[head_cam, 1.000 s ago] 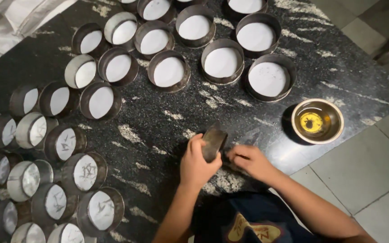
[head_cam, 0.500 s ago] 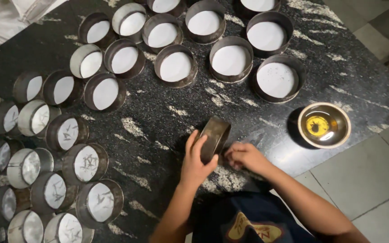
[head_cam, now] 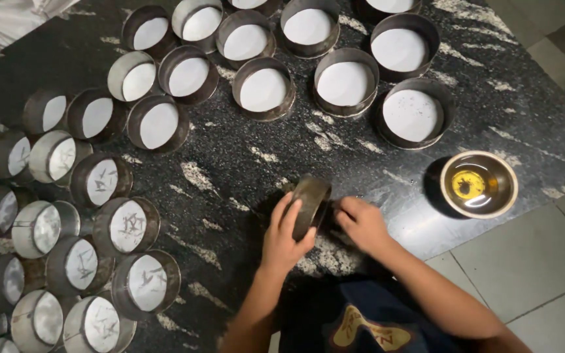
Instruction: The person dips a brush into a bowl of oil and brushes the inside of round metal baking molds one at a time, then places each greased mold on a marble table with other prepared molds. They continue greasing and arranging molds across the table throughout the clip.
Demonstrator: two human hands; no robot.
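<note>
My left hand (head_cam: 284,236) grips a dark round metal tin (head_cam: 310,205), tilted up on its edge near the front of the black speckled stone counter (head_cam: 230,163). My right hand (head_cam: 362,223) rests just right of the tin, its fingertips at the tin's open side; whether they touch the inside is hidden. A steel bowl of yellow oil (head_cam: 478,184) stands to the right, near the counter's edge.
Several round tins lined with white paper circles (head_cam: 344,82) fill the back of the counter. More tins, some with scribbled paper (head_cam: 127,226), crowd the left side. A pale tiled floor (head_cam: 531,261) lies at the lower right. A white bag (head_cam: 8,16) sits top left.
The tin in my left hand has been raised and tilted further onto its edge, and my right hand has moved closer to it. The camera view has shifted slightly.
</note>
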